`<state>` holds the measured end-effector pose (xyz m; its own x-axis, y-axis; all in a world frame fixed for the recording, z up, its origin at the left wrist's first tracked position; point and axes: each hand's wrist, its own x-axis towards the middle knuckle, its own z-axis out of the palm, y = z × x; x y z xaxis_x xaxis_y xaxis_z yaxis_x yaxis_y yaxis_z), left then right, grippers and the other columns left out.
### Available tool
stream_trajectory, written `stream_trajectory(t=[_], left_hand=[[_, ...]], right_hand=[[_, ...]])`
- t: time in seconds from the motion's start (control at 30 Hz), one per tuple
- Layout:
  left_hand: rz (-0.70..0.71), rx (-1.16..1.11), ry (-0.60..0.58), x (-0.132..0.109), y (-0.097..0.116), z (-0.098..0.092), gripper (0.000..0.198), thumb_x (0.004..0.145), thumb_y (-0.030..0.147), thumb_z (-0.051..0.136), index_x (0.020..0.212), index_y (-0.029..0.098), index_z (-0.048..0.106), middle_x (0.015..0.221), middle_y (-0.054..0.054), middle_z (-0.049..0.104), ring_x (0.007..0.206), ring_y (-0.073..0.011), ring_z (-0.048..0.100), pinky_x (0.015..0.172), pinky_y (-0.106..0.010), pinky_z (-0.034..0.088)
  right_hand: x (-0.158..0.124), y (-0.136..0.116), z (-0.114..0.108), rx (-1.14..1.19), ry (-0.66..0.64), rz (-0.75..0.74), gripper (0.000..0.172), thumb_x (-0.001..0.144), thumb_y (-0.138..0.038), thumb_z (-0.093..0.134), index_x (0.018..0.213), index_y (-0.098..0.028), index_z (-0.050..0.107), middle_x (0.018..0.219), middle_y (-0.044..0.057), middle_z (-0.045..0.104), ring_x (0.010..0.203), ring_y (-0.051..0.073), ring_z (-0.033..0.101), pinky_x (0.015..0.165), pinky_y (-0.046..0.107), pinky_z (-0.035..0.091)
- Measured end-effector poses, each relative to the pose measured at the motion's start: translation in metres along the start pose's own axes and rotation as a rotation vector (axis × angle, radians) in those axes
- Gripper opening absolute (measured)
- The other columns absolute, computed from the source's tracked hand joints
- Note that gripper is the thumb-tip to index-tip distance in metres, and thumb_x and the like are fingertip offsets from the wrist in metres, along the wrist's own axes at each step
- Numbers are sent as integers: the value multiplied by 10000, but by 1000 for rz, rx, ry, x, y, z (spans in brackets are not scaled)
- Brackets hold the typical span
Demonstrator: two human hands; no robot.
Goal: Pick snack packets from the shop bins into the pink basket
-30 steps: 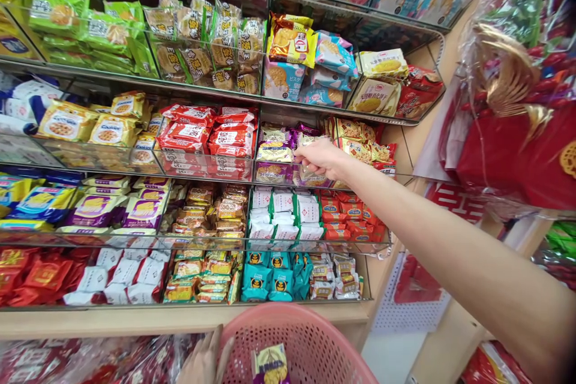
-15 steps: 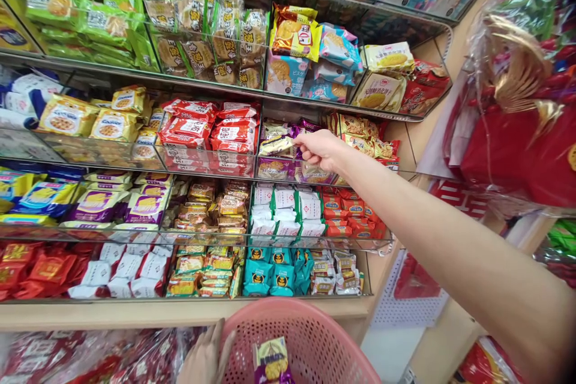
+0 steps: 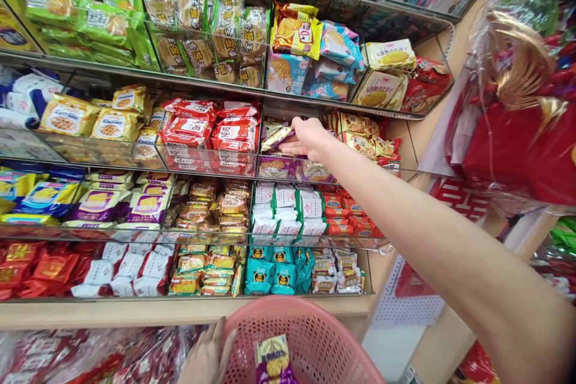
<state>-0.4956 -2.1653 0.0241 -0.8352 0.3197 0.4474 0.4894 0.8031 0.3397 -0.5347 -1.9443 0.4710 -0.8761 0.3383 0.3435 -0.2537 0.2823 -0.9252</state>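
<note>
My right hand [image 3: 305, 137] reaches into a middle-row compartment. It is closed on a cream-and-purple snack packet [image 3: 275, 139], thumb on top and fingers beneath. Under and around it lie more purple packets [image 3: 275, 166] behind the clear shelf front. Low in the picture, my left hand [image 3: 204, 355] holds the left rim of a pink plastic basket [image 3: 335, 327]. Its palm is partly cut off by the bottom edge. Inside the basket lies one cream-and-purple biscuit packet [image 3: 274, 360].
Red packets [image 3: 234, 129] fill the compartment to the left, and yellow-red packets [image 3: 364, 135] the one to the right. Clear shelf fronts divide the rows. A shiny red-and-gold decoration [image 3: 508, 114] in plastic hangs at the right, near my forearm.
My right hand has tipped the packet up, its fingers now straighter beneath it, while staying over the same compartment. My left hand and the basket have hardly moved.
</note>
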Motion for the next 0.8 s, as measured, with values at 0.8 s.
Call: stream_trajectory(t=[0.8], left_hand=[[-226, -403, -147, 28, 44, -39, 571, 856, 545, 386, 1240, 146, 525, 1281, -122, 581, 1239, -241, 490, 1082, -407, 340]], right_hand=[[-153, 218, -84, 60, -959, 540, 192, 785, -354, 584, 763, -194, 480, 709, -13, 586, 614, 98, 610, 622, 275, 553]])
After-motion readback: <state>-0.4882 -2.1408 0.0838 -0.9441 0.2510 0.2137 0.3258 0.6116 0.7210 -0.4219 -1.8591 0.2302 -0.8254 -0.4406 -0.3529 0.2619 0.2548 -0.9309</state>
